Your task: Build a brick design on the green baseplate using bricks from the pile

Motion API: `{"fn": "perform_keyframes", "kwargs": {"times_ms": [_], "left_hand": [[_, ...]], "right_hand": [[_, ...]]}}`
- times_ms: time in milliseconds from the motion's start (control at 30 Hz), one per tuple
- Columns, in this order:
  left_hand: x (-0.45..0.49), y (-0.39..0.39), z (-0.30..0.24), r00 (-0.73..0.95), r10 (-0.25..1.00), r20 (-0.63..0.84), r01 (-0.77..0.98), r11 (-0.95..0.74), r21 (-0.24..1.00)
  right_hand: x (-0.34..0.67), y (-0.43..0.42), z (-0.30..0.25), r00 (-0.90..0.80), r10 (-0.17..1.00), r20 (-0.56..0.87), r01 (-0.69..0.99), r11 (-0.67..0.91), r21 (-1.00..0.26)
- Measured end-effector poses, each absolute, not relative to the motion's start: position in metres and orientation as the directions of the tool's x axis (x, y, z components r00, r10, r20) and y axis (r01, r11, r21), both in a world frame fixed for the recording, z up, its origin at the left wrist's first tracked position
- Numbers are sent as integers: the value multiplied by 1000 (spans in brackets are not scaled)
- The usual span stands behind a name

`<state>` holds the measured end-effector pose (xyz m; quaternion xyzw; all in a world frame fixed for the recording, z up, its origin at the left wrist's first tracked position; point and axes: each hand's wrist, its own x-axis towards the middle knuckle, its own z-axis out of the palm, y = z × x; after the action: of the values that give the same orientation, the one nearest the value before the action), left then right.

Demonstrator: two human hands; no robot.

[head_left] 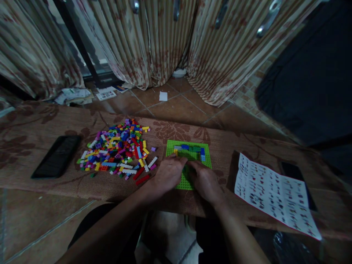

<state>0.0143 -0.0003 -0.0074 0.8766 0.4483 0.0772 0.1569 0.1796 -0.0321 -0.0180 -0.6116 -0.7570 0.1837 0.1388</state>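
Observation:
A green baseplate [206,156] lies on a brown patterned cloth [41,128], with a row of blue, green and grey bricks [189,148] fixed along its far edge. My left hand [167,176] rests on the plate's left part, fingers curled and pressed down near the brick row. My right hand [205,179] lies beside it over the plate's near right part, fingers bent together. Whatever sits under the fingertips is hidden. A pile of loose coloured bricks [118,150] spreads to the left of the plate.
A black phone [56,156] lies left of the pile. A printed instruction sheet [275,194] rests at the right, over a dark flat object [293,170]. Beyond the cloth are floor tiles, papers [74,95] and striped curtains [154,40].

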Motion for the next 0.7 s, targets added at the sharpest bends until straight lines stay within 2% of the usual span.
{"fn": "perform_keyframes", "kwargs": {"times_ms": [300,700], "left_hand": [[18,-5,2,551,827,-114,807,-492,327],[22,-8,7,507,855,-105,846,-471,249]], "right_hand": [[181,-30,-18,-214,976,-24,855,175,-487],[179,-30,-14,-213,977,-18,857,178,-485]]}}
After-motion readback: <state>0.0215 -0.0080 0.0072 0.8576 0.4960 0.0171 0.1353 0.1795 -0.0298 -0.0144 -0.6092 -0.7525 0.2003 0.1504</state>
